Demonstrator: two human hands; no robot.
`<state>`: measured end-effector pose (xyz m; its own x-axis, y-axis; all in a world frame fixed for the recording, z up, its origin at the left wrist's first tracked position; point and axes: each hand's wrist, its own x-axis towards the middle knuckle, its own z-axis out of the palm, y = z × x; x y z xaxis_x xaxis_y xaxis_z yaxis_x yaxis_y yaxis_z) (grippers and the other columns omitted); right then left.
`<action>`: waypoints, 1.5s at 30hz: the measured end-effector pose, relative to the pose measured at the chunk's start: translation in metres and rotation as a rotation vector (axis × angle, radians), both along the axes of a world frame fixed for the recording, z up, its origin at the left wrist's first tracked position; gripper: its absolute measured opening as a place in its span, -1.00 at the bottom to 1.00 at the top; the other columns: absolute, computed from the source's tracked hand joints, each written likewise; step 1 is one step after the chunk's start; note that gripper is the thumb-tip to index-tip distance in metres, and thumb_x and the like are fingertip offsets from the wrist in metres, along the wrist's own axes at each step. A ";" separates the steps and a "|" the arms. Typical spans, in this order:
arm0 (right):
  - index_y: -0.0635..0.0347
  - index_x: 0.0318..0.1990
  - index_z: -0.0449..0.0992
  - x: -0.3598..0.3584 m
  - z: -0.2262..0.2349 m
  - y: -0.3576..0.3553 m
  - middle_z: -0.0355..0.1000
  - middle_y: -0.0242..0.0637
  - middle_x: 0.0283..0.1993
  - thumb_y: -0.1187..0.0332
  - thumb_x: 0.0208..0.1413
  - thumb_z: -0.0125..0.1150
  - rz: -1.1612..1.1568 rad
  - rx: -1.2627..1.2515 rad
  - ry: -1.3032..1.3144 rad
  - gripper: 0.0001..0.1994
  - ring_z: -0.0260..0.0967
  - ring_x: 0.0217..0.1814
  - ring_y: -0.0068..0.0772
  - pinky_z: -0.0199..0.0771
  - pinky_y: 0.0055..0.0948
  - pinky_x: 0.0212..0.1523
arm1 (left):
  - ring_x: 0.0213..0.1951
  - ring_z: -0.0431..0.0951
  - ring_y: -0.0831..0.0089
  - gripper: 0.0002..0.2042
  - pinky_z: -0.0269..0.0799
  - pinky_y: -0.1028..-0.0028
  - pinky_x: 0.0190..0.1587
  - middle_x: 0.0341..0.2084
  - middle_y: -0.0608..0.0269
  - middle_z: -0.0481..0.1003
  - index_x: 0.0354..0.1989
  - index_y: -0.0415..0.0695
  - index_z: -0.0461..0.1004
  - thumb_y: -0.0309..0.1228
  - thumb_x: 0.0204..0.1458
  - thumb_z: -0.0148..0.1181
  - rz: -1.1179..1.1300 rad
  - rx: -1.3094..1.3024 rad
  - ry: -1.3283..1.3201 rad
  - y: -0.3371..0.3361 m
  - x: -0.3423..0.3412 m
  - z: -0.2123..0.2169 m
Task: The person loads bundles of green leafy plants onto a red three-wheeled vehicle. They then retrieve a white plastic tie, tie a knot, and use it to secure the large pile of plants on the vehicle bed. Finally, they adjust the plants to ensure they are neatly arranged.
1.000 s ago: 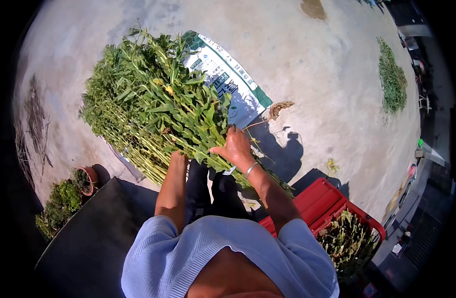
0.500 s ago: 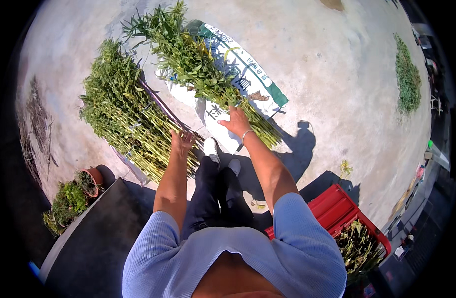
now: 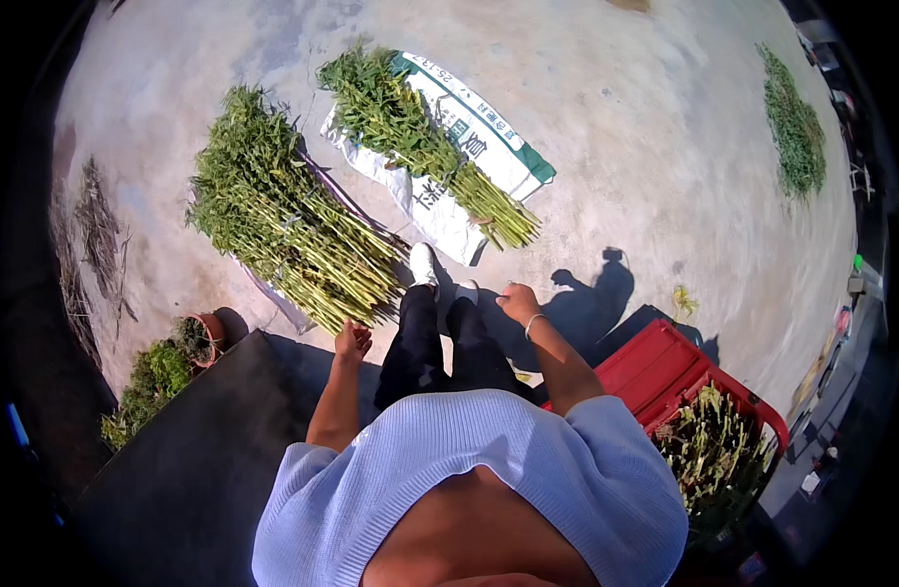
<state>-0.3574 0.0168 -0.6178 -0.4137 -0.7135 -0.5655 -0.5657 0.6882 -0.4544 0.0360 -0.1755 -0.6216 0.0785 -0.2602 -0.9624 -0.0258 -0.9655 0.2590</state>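
Green stalks that both hands gripped half a second ago now lie as a smaller bundle [image 3: 420, 137] on the white printed sack [image 3: 489, 137], apart from the bigger bundle [image 3: 283, 235] on the concrete. The left hand [image 3: 353, 342] hangs empty, fingers loosely curled, near that bigger bundle's cut ends. The right hand [image 3: 518, 301] is empty too, loosely closed, beside the white shoes [image 3: 440, 279].
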 end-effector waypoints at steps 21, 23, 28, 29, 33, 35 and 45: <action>0.31 -0.28 0.55 0.454 0.096 0.370 0.52 -0.17 -0.30 0.20 -0.07 0.25 -1.179 -0.200 -0.060 -0.68 0.47 -0.28 -0.30 0.45 -0.31 -0.22 | -0.62 0.43 0.48 -0.77 0.32 0.49 -0.61 -0.61 0.28 0.43 -0.38 -0.14 0.42 -0.21 0.08 0.08 -1.113 -0.241 0.183 0.052 -0.001 0.058; 0.31 -0.28 0.55 0.507 0.109 0.371 0.52 -0.17 -0.32 0.20 -0.06 0.25 -1.432 -0.225 -0.186 -0.68 0.47 -0.29 -0.31 0.45 -0.32 -0.24 | -0.68 0.41 0.47 -0.76 0.27 0.50 -0.68 -0.64 0.26 0.42 -0.40 -0.14 0.43 -0.20 0.05 0.13 -1.193 -0.183 0.162 0.079 0.019 0.063; 0.32 -0.29 0.55 0.555 0.126 0.385 0.52 -0.18 -0.35 0.22 -0.06 0.25 -1.464 -0.123 -0.290 -0.69 0.47 -0.33 -0.33 0.46 -0.34 -0.28 | -0.72 0.45 0.47 -0.68 0.40 0.44 -0.67 -0.67 0.22 0.49 -0.51 -0.18 0.50 -0.16 0.03 0.05 -1.744 -0.206 0.041 0.139 0.070 0.052; 0.32 -0.30 0.55 0.559 0.125 0.389 0.52 -0.18 -0.36 0.22 -0.06 0.24 -1.464 -0.124 -0.292 -0.70 0.47 -0.34 -0.33 0.46 -0.35 -0.29 | -0.72 0.46 0.47 -0.65 0.44 0.43 -0.64 -0.63 0.18 0.52 -0.53 -0.21 0.51 -0.13 0.03 0.06 -1.860 -0.255 0.047 0.149 0.072 0.056; 0.33 -0.30 0.55 0.579 0.122 0.403 0.51 -0.19 -0.38 0.23 -0.05 0.24 -1.453 -0.146 -0.318 -0.70 0.47 -0.38 -0.35 0.46 -0.36 -0.33 | -0.67 0.48 0.47 -0.70 0.44 0.44 -0.60 -0.64 0.20 0.51 -0.45 -0.24 0.49 -0.20 0.01 0.12 -1.765 -0.281 0.107 0.181 0.084 0.076; 0.33 -0.31 0.55 0.588 0.121 0.415 0.51 -0.19 -0.40 0.24 -0.05 0.24 -1.406 -0.144 -0.336 -0.71 0.47 -0.39 -0.35 0.47 -0.37 -0.35 | -0.63 0.50 0.46 -0.74 0.44 0.45 -0.51 -0.65 0.19 0.51 -0.41 -0.25 0.49 -0.26 -0.01 0.12 -1.802 -0.428 0.316 0.191 0.092 0.061; 0.35 -0.33 0.54 0.566 0.102 0.377 0.50 -0.22 -0.47 0.27 -0.04 0.23 -1.275 -0.126 -0.428 -0.73 0.46 -0.50 -0.40 0.47 -0.44 -0.47 | -0.42 0.57 0.34 -0.71 0.44 0.39 -0.26 -0.52 0.09 0.56 -0.42 -0.20 0.57 -0.19 -0.14 0.21 -1.675 -0.606 0.066 0.165 0.155 0.086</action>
<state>0.2087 0.3935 -0.5157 -0.6312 -0.0237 -0.7753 0.6317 0.5643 -0.5315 0.1912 -0.0106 -0.5352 -0.6473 -0.2986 -0.7013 -0.7612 0.3004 0.5747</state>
